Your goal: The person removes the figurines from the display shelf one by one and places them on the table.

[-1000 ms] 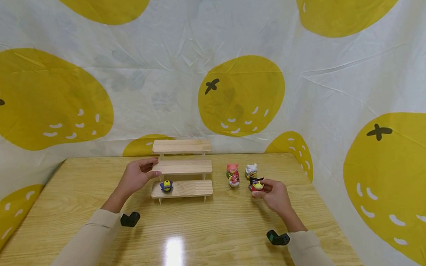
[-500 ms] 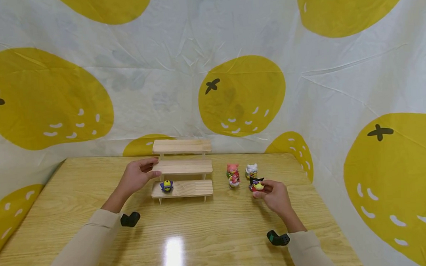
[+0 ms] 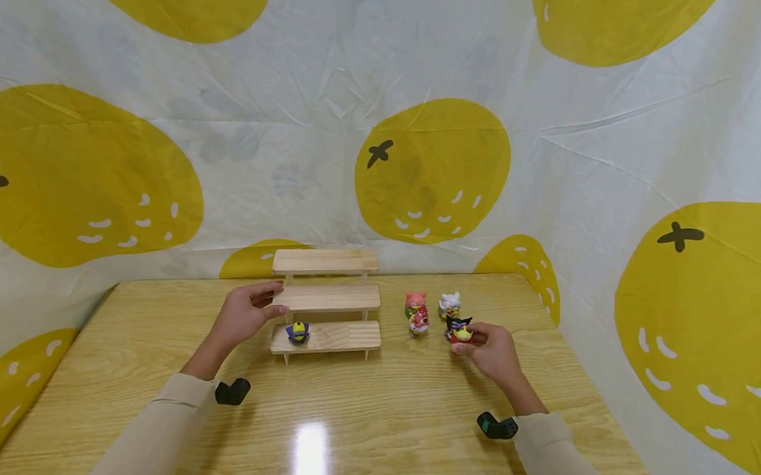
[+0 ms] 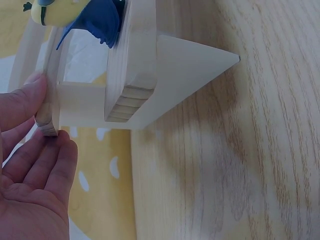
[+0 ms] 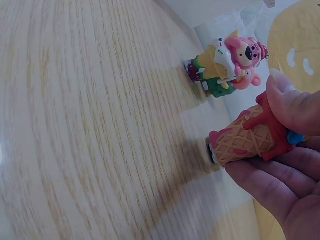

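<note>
My left hand (image 3: 240,317) pinches the left end of the middle board (image 4: 47,107) on a three-tier wooden stand, thumb on top and fingers beneath. On the lowest board (image 3: 340,336), at its left, stands a yellow figurine with a blue cape (image 3: 298,332). Out to the right, my right hand (image 3: 492,347) holds an ice-cream-cone figurine (image 5: 250,135) with a waffle body and red drips, between thumb and fingers. Its foot is close to the tabletop. A figurine with black pointed ears (image 3: 456,322) shows just behind it in the head view.
Beyond the right hand stands a white figurine (image 3: 450,304). Between stand and hand are a pink-headed figurine (image 3: 415,301) and, in front of it, a pink bear figurine (image 5: 245,52). The lemon-print cloth (image 3: 313,162) hangs behind the wooden table (image 3: 388,421).
</note>
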`<action>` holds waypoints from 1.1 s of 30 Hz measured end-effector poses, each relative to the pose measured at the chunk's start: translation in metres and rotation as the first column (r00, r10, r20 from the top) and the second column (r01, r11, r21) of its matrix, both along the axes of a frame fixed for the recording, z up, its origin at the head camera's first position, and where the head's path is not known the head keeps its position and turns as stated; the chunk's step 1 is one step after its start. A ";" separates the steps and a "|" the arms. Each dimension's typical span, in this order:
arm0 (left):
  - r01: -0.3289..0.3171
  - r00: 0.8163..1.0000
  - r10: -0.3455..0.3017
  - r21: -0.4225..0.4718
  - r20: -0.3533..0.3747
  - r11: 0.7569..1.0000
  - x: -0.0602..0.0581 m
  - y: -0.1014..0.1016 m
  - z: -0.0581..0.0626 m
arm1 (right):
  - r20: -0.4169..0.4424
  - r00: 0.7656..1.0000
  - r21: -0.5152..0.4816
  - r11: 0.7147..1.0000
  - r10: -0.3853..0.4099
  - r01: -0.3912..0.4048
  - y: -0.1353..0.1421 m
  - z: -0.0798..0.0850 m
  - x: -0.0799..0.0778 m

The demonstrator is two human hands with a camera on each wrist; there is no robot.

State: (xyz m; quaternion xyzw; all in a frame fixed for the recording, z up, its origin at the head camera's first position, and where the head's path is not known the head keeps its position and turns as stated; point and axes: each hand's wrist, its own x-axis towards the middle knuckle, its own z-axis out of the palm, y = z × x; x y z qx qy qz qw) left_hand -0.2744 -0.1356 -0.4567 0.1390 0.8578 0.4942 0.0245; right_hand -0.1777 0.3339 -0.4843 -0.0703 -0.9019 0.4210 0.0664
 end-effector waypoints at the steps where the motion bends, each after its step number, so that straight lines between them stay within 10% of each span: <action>1: -0.001 1.000 0.001 0.001 0.000 1.000 0.000 0.000 0.000 | -0.003 1.000 0.003 1.000 0.003 -0.003 0.000 0.000 0.000; 33: -0.016 1.000 0.016 -0.010 -0.010 1.000 0.001 0.001 0.002 | 0.022 0.999 -0.018 1.000 -0.024 0.025 0.004 -0.005 -0.001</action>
